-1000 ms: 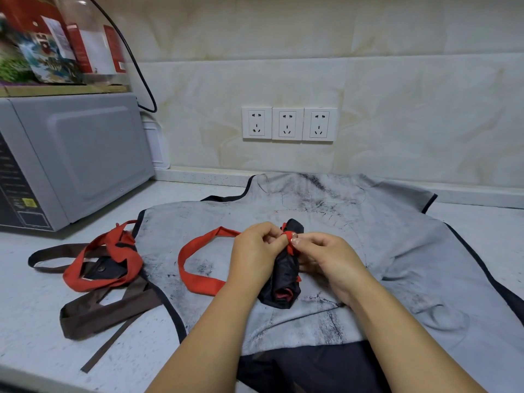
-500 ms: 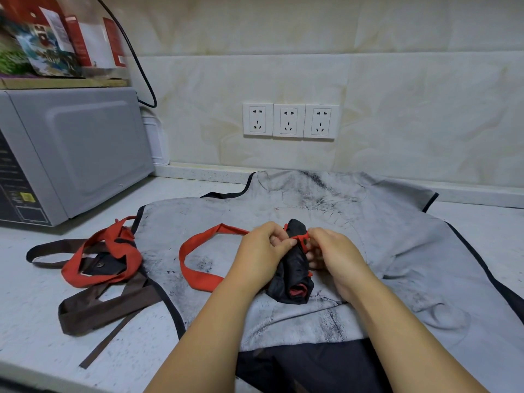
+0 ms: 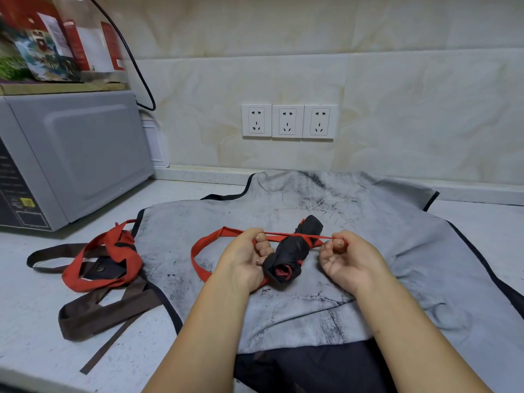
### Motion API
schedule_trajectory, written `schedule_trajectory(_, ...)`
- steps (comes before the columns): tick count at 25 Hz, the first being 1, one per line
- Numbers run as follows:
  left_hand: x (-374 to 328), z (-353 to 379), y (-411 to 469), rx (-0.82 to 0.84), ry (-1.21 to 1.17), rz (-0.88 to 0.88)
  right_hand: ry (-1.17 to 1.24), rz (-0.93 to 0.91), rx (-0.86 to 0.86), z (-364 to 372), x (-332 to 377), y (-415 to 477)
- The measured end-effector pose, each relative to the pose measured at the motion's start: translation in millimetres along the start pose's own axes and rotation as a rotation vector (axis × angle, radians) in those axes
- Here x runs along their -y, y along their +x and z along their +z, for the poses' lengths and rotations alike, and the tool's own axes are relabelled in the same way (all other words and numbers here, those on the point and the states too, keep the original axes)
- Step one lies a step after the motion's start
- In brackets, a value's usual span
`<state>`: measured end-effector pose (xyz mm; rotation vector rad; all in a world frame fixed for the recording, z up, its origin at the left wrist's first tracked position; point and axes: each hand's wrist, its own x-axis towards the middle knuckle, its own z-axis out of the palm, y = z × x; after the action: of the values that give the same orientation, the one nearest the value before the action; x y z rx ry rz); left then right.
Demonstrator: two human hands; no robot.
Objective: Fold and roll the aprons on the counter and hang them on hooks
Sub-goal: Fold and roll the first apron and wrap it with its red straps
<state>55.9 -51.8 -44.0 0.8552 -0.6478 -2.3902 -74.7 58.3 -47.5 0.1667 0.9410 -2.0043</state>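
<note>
A small black apron, rolled into a tight bundle (image 3: 295,248), lies on top of a grey apron (image 3: 354,251) spread flat on the counter. A red strap (image 3: 297,236) runs taut across the roll. My left hand (image 3: 246,256) grips the strap left of the roll, and the strap's loose loop (image 3: 198,259) trails off to the left. My right hand (image 3: 348,259) pinches the strap's other end to the right of the roll. Both palms face up.
A tangle of red and brown straps (image 3: 99,268) lies on the white counter (image 3: 34,321) at the left. A grey microwave (image 3: 73,154) stands at the far left with packages on top. Three wall sockets (image 3: 287,120) sit on the tiled backsplash behind.
My hands, close together over the roll before, have pulled apart to either side. The red strap is now stretched tight across the roll.
</note>
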Motion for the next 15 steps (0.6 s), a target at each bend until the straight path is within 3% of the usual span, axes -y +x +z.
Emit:
schedule_trajectory(3,1,1,-1,0.023,-0.006,0.08,-0.062,-0.143,-0.001,2,-4,-3)
schedule_trajectory(5,-1,2,-5,0.102,0.108,0.193,-0.327,-0.381,0.018,3,-3,-9)
schedule_trajectory(7,-4,4,-12,0.244,0.183,0.257,-0.493,-0.491,0.11,5,-3,-17)
schedule_trajectory(9,-1,8,-19,0.379,0.304,0.285,-0.557,-0.482,0.209,6,-5,-20)
schedule_trajectory(12,11,5,-17,0.403,0.754,0.402,-0.628,-0.439,0.305,6,-11,-23)
schedule_trajectory(15,11,2,-14,0.439,0.828,0.413,-0.7,-0.402,0.407,5,-11,-26)
